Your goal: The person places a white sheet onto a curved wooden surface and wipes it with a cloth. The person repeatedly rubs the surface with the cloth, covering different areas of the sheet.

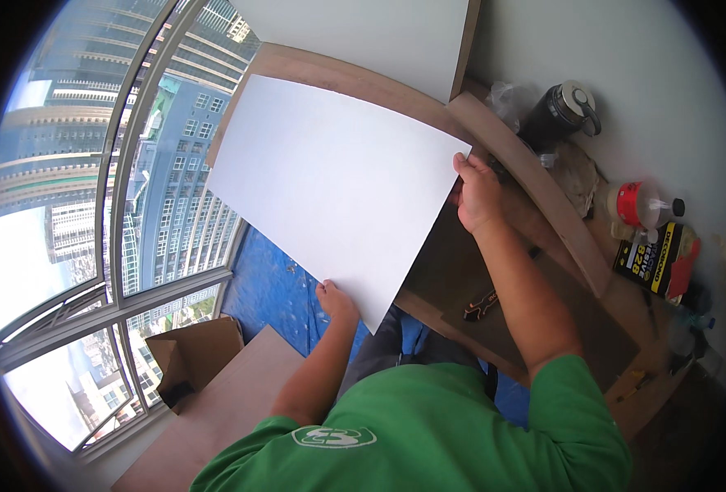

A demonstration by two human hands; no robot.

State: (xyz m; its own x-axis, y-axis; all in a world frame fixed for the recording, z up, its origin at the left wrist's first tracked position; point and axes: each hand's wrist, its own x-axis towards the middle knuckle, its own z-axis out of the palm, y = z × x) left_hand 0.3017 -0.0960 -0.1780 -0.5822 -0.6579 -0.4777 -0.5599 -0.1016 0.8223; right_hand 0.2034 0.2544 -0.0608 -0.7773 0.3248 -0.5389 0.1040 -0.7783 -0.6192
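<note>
A large white rectangular sheet (334,189) is held up in front of me, tilted, with one corner pointing down toward my body. My left hand (336,301) grips its lower edge, with the fingers hidden beneath the sheet. At the upper right corner, my right hand (477,193) has its thumb on the white face and the other fingers behind. Whether the sheet is a rigid board or a thinner laminate I cannot tell. Beneath its right side lies a dark brown panel (543,307), on which rests a tool with black and orange handles (481,307).
Tall windows (117,189) run along the left. Blue plastic sheeting (268,262) covers the floor, near a cardboard box (195,357) and a pinkish board (215,402). To the right are a curved wooden strip (543,180), a black flask (555,115), a red-labelled bottle (640,205) and a black-yellow can (658,258).
</note>
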